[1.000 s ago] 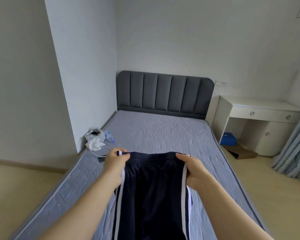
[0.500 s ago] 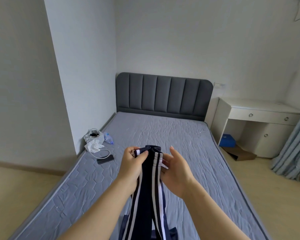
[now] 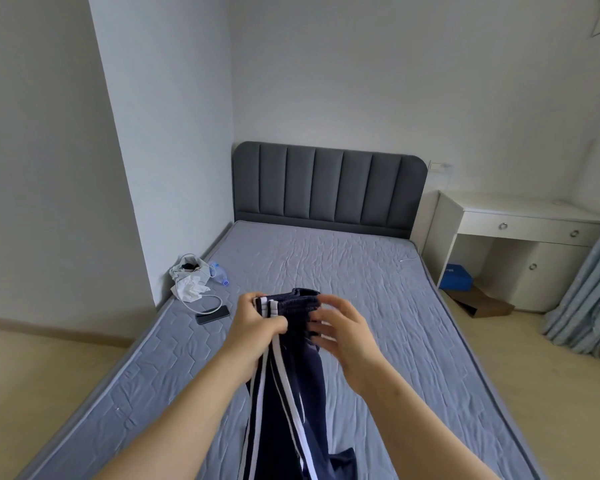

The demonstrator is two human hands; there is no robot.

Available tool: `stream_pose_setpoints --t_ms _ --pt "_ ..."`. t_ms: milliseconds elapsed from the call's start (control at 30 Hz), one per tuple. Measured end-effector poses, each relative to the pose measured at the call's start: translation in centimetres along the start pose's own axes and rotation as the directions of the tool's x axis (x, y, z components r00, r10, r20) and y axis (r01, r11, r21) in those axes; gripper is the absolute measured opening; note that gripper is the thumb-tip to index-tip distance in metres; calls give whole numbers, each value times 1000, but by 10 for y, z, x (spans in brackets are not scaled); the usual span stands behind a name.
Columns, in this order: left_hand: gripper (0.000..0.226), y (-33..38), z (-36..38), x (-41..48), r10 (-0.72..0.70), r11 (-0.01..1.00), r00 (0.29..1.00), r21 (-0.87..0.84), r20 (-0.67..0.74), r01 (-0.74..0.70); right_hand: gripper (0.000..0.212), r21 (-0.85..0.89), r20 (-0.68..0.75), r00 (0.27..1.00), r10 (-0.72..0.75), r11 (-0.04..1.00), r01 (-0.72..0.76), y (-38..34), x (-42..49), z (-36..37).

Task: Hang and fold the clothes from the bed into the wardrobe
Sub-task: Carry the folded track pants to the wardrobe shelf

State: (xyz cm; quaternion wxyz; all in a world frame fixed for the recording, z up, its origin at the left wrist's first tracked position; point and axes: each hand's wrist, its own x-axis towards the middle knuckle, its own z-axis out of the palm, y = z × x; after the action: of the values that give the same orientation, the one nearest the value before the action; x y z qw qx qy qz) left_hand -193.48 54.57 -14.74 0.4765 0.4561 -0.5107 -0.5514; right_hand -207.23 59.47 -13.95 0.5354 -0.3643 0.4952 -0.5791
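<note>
Navy trousers (image 3: 305,375), 1 pair, left hand (image 3: 257,327) gripping, right hand (image 3: 343,336) touching

walls (image 3: 326,81): white | floor (image 3: 32,375): pale, perhaps laminate | desk (image 3: 520,209): white, right | curtain (image 3: 586,299): blue-grey, far right

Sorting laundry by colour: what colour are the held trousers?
The trousers are navy with white side stripes; head view.

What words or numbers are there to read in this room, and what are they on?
No text here can be read.
On the blue box under the desk: a pale mark, too blurred to read.
On the water bottle lying on the bed: label too small to read.
On the dark blue trousers: only white stripes, no words.
On the phone: dark screen, nothing showing.
</note>
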Motion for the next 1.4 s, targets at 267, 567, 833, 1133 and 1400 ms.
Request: stream_pose_setpoints --t_ms 267,567,833,1133,1400 --pt "45 20 -23 -1 -65 983 959 -148 277 110 25 -156 163 986 -37 986 63 -4 -5 -11" --pt "56 18 -31 9 -26 995 984 97 174 9 30 -346 63 997 -48 936 66 -12 5 -6" --pt "27 22 -34 12 31 964 955 242 296 -107 30 -289 -9 978 -210 937 198 -17 13 -2" --pt "17 41 -36 21 124 983 938 89 324 -161 55 -354 36 990 -136 925 140 -37 20 -7" --pt "18 60 -38 38 264 554 954 788 142 -271 19 -298 54 974 -219 928 225 -44 31 -8"
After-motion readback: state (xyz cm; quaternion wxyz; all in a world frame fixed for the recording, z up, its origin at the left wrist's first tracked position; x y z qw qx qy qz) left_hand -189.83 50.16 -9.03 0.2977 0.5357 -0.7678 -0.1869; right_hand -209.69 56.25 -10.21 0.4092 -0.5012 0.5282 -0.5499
